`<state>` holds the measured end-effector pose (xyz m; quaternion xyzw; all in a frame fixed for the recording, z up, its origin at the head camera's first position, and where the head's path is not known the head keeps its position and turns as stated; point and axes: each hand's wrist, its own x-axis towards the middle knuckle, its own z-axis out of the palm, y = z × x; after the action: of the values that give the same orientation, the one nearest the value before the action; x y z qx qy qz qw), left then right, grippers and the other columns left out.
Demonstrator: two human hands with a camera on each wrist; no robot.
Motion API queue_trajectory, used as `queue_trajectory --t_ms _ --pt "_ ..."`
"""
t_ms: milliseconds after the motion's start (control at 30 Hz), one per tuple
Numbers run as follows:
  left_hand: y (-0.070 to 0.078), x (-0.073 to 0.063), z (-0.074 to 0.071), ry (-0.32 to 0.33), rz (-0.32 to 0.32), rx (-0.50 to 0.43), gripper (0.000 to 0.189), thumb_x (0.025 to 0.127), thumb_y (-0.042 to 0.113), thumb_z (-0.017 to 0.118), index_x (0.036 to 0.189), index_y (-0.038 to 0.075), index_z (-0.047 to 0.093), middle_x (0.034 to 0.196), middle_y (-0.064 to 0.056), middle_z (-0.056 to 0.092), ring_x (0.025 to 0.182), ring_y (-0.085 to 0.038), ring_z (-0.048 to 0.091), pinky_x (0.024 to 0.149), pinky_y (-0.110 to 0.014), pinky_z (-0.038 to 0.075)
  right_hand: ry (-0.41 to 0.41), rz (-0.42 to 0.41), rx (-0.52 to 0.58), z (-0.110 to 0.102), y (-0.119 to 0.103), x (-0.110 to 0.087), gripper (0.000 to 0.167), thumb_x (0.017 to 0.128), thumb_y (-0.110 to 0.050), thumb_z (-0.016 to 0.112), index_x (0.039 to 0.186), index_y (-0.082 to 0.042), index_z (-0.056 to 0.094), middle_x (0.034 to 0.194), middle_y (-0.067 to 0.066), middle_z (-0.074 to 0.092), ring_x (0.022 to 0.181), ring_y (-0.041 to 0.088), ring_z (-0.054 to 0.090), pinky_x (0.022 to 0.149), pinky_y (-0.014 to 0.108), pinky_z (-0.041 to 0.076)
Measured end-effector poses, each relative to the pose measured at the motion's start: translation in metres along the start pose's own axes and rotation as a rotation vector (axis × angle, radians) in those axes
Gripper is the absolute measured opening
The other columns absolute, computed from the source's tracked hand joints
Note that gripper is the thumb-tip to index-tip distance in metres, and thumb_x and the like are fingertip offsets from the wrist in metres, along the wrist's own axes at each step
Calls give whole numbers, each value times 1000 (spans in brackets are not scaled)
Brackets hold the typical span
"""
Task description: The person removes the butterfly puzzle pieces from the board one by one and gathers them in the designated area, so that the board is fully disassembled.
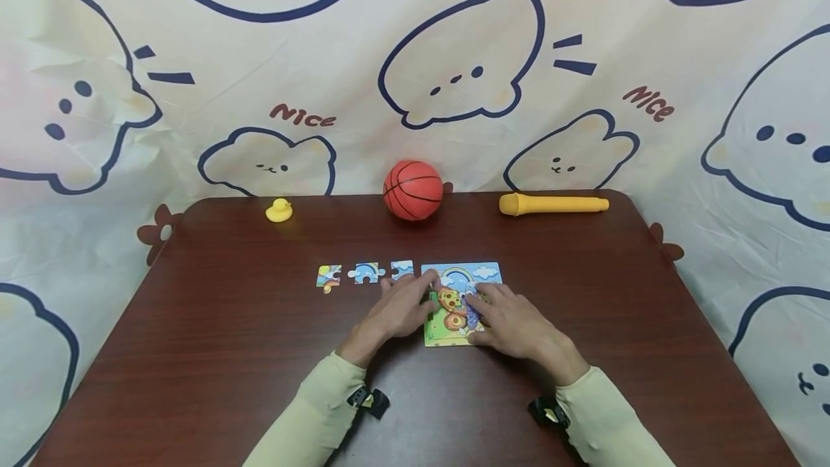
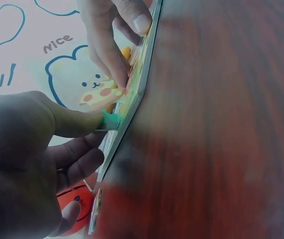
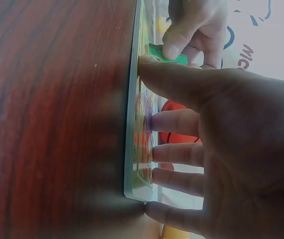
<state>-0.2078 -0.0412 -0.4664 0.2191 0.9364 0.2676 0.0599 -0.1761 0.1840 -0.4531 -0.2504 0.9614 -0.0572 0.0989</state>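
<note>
Green piece (image 2: 111, 120), pinched by left hand (image 1: 397, 311), was apparently being prised; board (image 1: 442, 341), touched by right hand (image 1: 519, 323), fingers extended, seemingly needed steadying.

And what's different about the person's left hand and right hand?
The left hand pinches a green puzzle piece, but the right hand rests on the puzzle board.
The left hand has its thumb on that piece, while the right hand has its fingers spread apart.
Both are bare and come from pale sleeves.
</note>
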Motion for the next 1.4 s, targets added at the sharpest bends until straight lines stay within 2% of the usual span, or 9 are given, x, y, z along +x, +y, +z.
queue_trajectory --t_ms 200,400,600,667,800,867,1033,1400 --pt "-2 1 -7 5 -19 -57 16 93 27 63 99 23 48 74 10 55 81 -10 53 81 -44 23 3 -8 1 -3 1 0 70 86 -52 66 143 -17 48 145 10 45 132 30 43 101 52 42" --pt "-4 -2 -18 42 -44 -83 15 93 25 62 101 23 49 72 6 51 70 -13 49 82 -46 24 6 -8 1 -2 1 0 69 86 -52 66 143 -17 48 145 9 45 132 29 43 100 52 42" --pt "-8 -7 -25 60 -72 -104 17 93 27 63 106 21 53 78 6 53 75 -12 50 82 -45 28 7 -11 1 0 1 0 70 86 -52 66 143 -17 48 145 9 45 132 29 43 100 52 43" --pt "-10 -9 -27 74 -74 -103 19 93 27 64 109 19 55 80 5 54 75 -13 50 80 -42 33 9 -7 -1 0 0 0 69 86 -52 66 143 -17 48 145 9 45 132 29 42 100 52 43" --pt "-19 -17 -30 104 -88 -95 22 92 27 66 110 19 56 80 4 54 70 -13 49 66 -32 40 9 -5 -7 0 0 1 70 86 -53 66 143 -18 48 145 9 45 133 29 42 101 52 42" --pt "-24 -21 -31 117 -99 -90 23 91 27 67 110 20 56 78 3 53 67 -14 48 61 -30 40 9 -5 -8 0 0 1 70 86 -52 66 143 -17 48 146 9 45 133 29 42 101 52 42" --pt "-38 -33 -35 125 -134 -74 23 90 29 68 108 21 57 76 5 53 65 -12 48 62 -30 38 7 -4 2 0 -1 0 70 85 -52 67 143 -17 48 145 9 46 132 28 42 102 51 41" --pt "-69 -56 -51 175 -135 -32 20 90 25 67 106 16 58 75 7 57 66 -9 49 69 -32 40 5 -1 5 0 1 0 70 86 -51 67 143 -17 48 146 9 45 133 28 42 103 51 40"
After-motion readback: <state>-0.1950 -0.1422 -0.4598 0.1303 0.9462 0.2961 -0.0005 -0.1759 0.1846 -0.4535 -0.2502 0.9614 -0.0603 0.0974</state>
